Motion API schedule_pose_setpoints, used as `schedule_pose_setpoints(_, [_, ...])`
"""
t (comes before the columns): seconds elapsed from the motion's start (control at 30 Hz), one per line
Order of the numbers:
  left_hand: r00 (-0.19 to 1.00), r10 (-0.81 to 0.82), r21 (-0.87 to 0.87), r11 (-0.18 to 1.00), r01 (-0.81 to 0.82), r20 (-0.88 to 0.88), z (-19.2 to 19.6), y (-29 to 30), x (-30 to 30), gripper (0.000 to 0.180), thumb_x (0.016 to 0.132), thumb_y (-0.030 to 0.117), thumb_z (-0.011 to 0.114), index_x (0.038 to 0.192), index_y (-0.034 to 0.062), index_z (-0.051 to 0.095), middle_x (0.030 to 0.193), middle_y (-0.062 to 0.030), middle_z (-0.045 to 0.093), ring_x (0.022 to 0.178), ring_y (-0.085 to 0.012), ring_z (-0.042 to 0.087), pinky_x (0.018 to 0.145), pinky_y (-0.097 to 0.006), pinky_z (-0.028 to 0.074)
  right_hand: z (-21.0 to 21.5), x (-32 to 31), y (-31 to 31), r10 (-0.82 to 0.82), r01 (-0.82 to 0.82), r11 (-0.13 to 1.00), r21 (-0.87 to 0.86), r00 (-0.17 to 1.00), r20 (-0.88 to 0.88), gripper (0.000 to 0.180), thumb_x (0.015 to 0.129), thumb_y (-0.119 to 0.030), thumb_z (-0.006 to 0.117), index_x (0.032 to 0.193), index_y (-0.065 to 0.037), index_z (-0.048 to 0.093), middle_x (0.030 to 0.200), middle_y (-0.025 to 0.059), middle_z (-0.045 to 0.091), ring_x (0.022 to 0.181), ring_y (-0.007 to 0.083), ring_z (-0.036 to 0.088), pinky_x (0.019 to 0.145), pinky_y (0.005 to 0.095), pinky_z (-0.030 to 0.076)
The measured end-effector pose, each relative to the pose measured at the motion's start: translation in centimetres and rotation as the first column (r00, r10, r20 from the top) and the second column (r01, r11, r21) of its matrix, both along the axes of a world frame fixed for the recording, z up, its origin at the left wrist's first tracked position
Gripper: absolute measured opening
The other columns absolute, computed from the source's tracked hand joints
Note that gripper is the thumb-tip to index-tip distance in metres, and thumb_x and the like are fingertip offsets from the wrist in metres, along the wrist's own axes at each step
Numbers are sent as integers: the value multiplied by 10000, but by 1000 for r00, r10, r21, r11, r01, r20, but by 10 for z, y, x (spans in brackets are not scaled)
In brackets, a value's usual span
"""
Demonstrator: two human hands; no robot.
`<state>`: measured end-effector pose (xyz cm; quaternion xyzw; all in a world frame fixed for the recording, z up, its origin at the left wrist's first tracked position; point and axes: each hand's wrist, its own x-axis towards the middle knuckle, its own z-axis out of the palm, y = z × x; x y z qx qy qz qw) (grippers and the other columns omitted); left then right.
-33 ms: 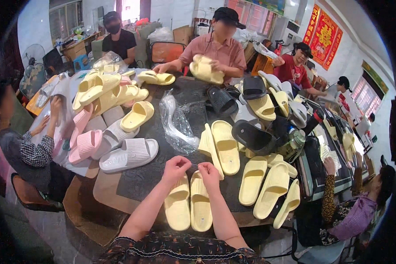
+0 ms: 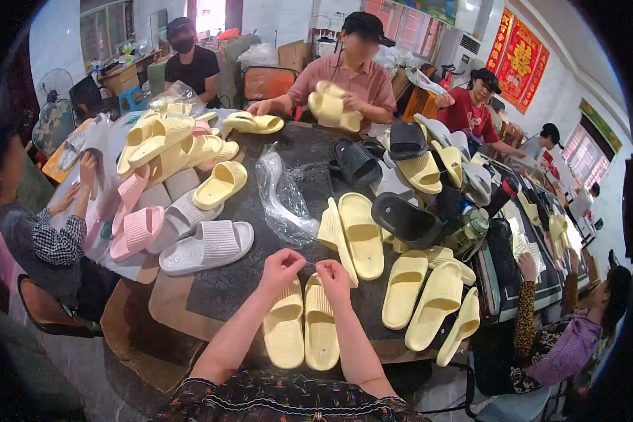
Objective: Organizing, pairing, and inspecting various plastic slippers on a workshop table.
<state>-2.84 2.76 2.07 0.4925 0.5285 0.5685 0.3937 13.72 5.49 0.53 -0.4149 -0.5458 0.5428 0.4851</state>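
Just above the toe ends of a pair of pale yellow slide slippers, my left hand (image 2: 283, 270) and my right hand (image 2: 334, 278) are pinched closed, a small gap apart. Between their fingertips runs a thin, thread-like strand (image 2: 310, 264); its exact kind is too fine to tell. The left slipper (image 2: 284, 339) and right slipper (image 2: 322, 343) lie side by side, soles down, heels toward me at the table's near edge. My wrists and hands partly cover their straps. Another yellow slipper (image 2: 361, 235) lies just beyond my right hand, with one on its side against it.
Crumpled clear plastic bags (image 2: 281, 200) lie ahead on the dark tabletop (image 2: 221, 281). Grey slippers (image 2: 207, 247), pink ones and a yellow heap fill the left; black slippers (image 2: 406, 218), more yellow pairs and a bottle (image 2: 473, 224) crowd the right. Several co-workers sit around; one across holds a yellow slipper (image 2: 335, 107).
The person across the table has shifted the held yellow slipper slightly to the right. My hands have not visibly moved.
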Motion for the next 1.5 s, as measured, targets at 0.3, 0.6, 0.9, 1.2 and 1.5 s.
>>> schedule_pose_setpoints(0.3, [999, -26, 16, 1000, 25, 42, 0, -1, -2, 128, 817, 117, 710, 873, 13, 662, 774, -2, 649, 718, -59, 587, 652, -222, 482, -5, -1, 2, -1, 0, 1000, -30, 1000, -21, 89, 897, -93, 637, 959, -31, 623, 812, -49, 584, 718, 15, 494, 648, 165, 405])
schedule_pose_setpoints(0.6, [997, -44, 36, 998, 41, 60, -1, -1, 0, 111, 819, 129, 708, 860, 34, 667, 757, 9, 640, 676, -45, 561, 619, -218, 469, 0, 0, 0, -32, 32, 999, 9, 999, -9, 91, 885, -116, 645, 912, -32, 624, 739, -72, 535, 655, 6, 442, 589, 167, 367])
schedule_pose_setpoints(0.9, [998, -38, -32, 999, 40, 48, -1, 0, -2, 111, 818, 128, 703, 858, 30, 671, 758, 17, 642, 689, -39, 560, 631, -210, 464, 2, -1, 1, -18, 18, 1000, 4, 999, -29, 97, 893, -109, 633, 921, -16, 628, 770, -50, 573, 681, 18, 479, 614, 177, 396])
schedule_pose_setpoints(1.2, [999, -38, 14, 999, 38, 38, -2, 1, -1, 125, 827, 136, 700, 863, 22, 662, 787, 7, 646, 713, -45, 571, 646, -219, 478, 3, -4, -1, -25, 25, 1000, -9, 997, -74, 93, 897, -98, 627, 928, -11, 624, 806, -38, 584, 705, 18, 487, 620, 177, 402])
schedule_pose_setpoints(1.5, [999, -49, 22, 999, 49, 12, -5, -2, 0, 112, 825, 125, 702, 881, 35, 665, 787, 12, 641, 719, -45, 570, 645, -219, 476, 0, -1, -1, -14, 17, 997, 70, 999, -41, 102, 893, -123, 640, 924, -27, 624, 786, -41, 578, 708, 27, 494, 651, 182, 413])
